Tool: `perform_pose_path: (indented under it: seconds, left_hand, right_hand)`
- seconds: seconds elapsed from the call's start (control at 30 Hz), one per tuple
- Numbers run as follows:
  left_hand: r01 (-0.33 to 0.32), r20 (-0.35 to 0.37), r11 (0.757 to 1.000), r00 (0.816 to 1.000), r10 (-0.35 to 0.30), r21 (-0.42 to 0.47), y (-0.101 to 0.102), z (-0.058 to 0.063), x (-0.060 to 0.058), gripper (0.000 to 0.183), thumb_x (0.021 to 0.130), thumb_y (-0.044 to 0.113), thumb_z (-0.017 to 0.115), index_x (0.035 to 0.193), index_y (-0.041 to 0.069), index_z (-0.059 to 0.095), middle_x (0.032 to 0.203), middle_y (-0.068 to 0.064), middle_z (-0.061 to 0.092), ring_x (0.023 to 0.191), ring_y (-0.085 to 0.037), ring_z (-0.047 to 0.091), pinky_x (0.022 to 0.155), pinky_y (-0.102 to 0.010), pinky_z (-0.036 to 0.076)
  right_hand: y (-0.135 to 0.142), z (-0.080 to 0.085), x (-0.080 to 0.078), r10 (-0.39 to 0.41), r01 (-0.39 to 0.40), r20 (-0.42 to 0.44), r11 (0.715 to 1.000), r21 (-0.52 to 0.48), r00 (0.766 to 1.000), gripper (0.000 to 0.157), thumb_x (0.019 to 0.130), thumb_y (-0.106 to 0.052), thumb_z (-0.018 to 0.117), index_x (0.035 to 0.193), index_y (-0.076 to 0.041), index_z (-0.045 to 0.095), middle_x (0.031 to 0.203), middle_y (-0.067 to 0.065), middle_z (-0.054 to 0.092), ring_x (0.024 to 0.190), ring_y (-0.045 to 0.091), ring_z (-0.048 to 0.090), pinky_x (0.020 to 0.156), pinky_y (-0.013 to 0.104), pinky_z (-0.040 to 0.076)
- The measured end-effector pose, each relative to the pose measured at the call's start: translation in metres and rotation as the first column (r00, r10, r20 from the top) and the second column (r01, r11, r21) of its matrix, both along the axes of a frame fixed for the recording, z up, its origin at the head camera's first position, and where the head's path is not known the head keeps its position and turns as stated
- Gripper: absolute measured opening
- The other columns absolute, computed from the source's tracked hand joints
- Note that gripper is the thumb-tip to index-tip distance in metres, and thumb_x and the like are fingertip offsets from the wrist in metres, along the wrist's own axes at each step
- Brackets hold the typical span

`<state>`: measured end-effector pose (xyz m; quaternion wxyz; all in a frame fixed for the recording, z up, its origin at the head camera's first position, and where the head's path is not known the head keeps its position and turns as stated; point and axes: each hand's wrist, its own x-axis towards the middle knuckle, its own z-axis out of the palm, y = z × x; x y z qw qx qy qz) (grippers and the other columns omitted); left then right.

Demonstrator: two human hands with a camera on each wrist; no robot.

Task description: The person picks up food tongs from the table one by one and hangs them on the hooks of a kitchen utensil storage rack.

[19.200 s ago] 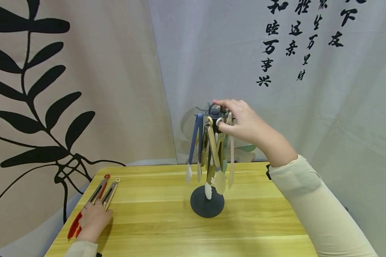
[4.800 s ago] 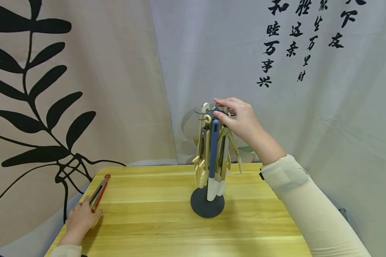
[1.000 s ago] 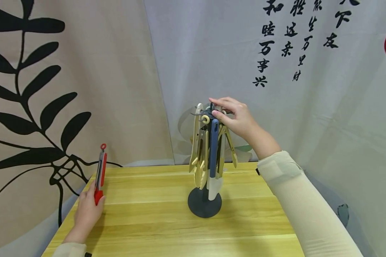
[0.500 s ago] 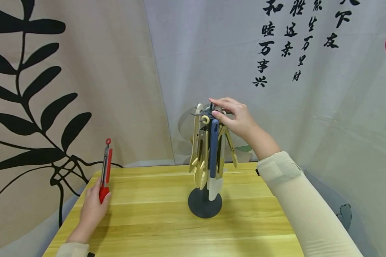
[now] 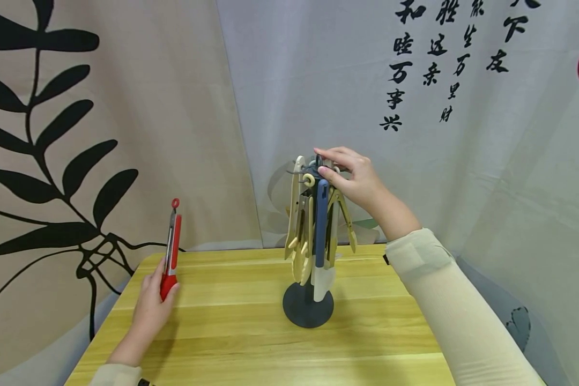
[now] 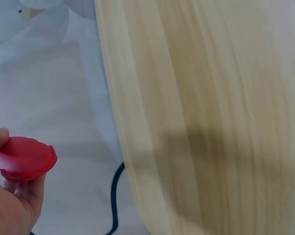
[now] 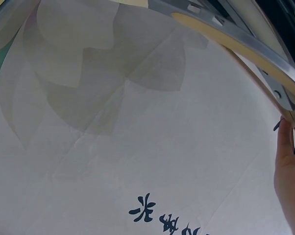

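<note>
My left hand [image 5: 149, 303] grips a pair of red-and-steel tongs [image 5: 173, 241] by its red tips, raised over the table's left side with the ring end up. In the left wrist view a red tip [image 6: 25, 155] sticks out between thumb and fingers. At the top of a dark utensil stand [image 5: 307, 308], my right hand [image 5: 354, 174] pinches the loop handle [image 5: 319, 159] between thumb and fingers. Several tongs hang from the stand's hooks, among them blue tongs [image 5: 321, 225] with whitish tips at the front. Yellow-handled tongs [image 7: 245, 46] cross the right wrist view close to the hand.
The stand's round base rests on a wooden table [image 5: 231, 343], right of its middle. Behind the table's far edge hangs a cloth backdrop [image 5: 173, 107] with dark leaves and black writing. The table's left edge runs below my left forearm.
Earlier, red tongs and cream tongs lay at left; later only the red ones. Now these are lifted, moving up and rightward. The stand has turned, bringing the blue tongs from its left to the front.
</note>
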<state>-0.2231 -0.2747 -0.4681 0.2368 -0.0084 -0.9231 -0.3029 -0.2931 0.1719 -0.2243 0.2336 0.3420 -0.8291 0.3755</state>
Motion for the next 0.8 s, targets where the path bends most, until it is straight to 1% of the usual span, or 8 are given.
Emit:
perform_pose_path:
  seconds: [0.17,0.37,0.53,0.67,0.8]
  left_hand:
    - [0.028,-0.034,0.999,0.999,-0.027,0.017,0.009,0.007,0.000,0.074,0.090,0.009,0.062,0.152,0.013,0.020,0.117,-0.028,0.044,0.087,-0.034,0.049,0.068,-0.046,0.043]
    - [0.056,-0.038,0.998,0.998,-0.054,0.040,0.021,0.016,0.000,0.075,0.091,0.009,0.061,0.153,0.016,0.019,0.121,-0.027,0.042,0.088,-0.033,0.049,0.071,-0.047,0.044]
    - [0.087,-0.056,0.995,0.995,-0.084,0.050,0.027,0.018,0.000,0.075,0.090,0.007,0.062,0.152,0.014,0.021,0.122,-0.024,0.043,0.091,-0.032,0.049,0.073,-0.047,0.045]
    - [0.103,-0.067,0.993,0.993,-0.099,0.052,0.032,0.020,-0.001,0.076,0.090,0.007,0.062,0.152,0.015,0.020,0.121,-0.024,0.044,0.092,-0.030,0.049,0.074,-0.046,0.045]
    - [0.130,-0.108,0.989,0.987,-0.122,0.073,0.038,0.024,-0.002,0.075,0.089,0.005,0.062,0.152,0.013,0.022,0.122,-0.025,0.044,0.096,-0.031,0.049,0.078,-0.049,0.045]
  right_hand:
    - [0.000,0.000,0.001,-0.002,0.002,-0.002,1.000,-0.004,1.000,0.041,0.094,-0.023,0.058,0.136,-0.019,0.054,0.127,0.007,0.058,0.112,0.023,0.055,0.096,0.039,0.046]
    - [0.000,-0.001,0.001,0.004,-0.004,-0.004,1.000,-0.017,1.000,0.041,0.094,-0.022,0.059,0.135,-0.020,0.055,0.126,0.006,0.058,0.112,0.023,0.055,0.097,0.039,0.046]
    - [0.000,-0.001,0.001,0.000,0.000,0.002,1.000,-0.016,1.000,0.041,0.094,-0.023,0.059,0.135,-0.020,0.055,0.127,0.006,0.058,0.113,0.024,0.054,0.097,0.039,0.045]
    - [0.000,-0.002,0.000,-0.002,0.002,0.002,1.000,-0.016,1.000,0.041,0.094,-0.023,0.058,0.135,-0.019,0.054,0.127,0.007,0.058,0.115,0.027,0.053,0.098,0.040,0.045]
    - [-0.001,-0.002,0.000,-0.001,0.000,-0.006,1.000,-0.023,1.000,0.041,0.094,-0.022,0.058,0.134,-0.018,0.055,0.126,0.007,0.058,0.114,0.027,0.054,0.098,0.039,0.045]
